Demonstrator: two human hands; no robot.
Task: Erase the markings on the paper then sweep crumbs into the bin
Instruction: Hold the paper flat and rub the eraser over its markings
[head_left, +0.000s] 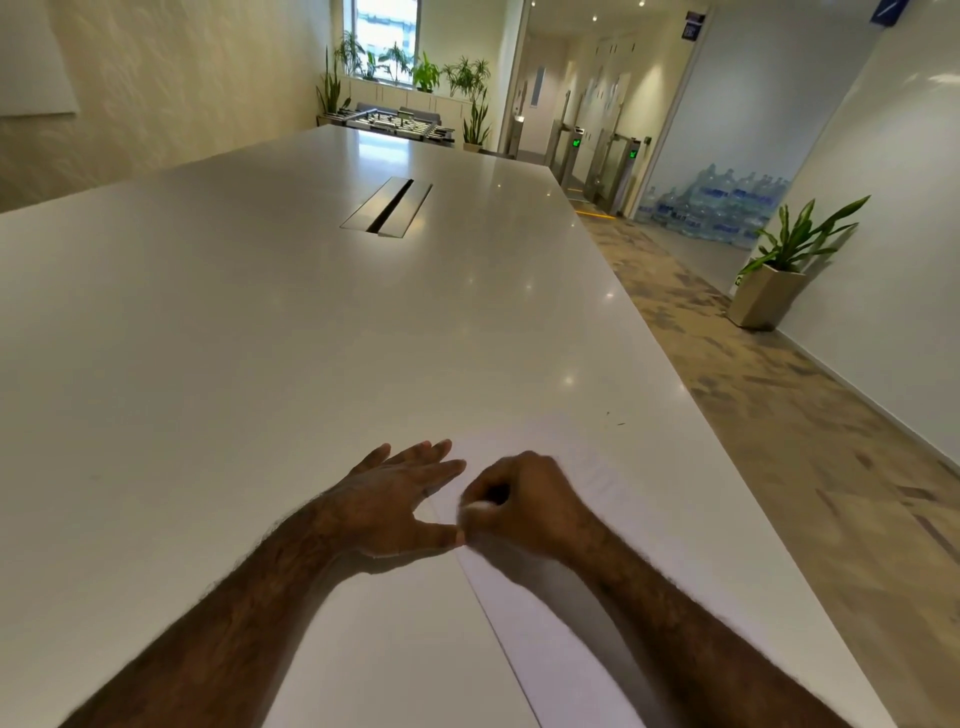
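A white sheet of paper (587, 525) lies on the white table (260, 338) near its right edge, with faint pencil marks beyond my right hand. My left hand (400, 499) rests flat with fingers spread on the paper's left edge, pressing it down. My right hand (524, 501) is closed around a small white eraser (480, 506), whose tip shows at the thumb and touches the paper. A few tiny dark crumbs (615, 420) lie on the table past the sheet. No bin is in view.
A metal cable hatch (387, 207) is set into the table's middle. The table's right edge drops to a patterned carpet (779, 415). A potted plant (779, 270) and stacked water bottles (717, 205) stand by the right wall.
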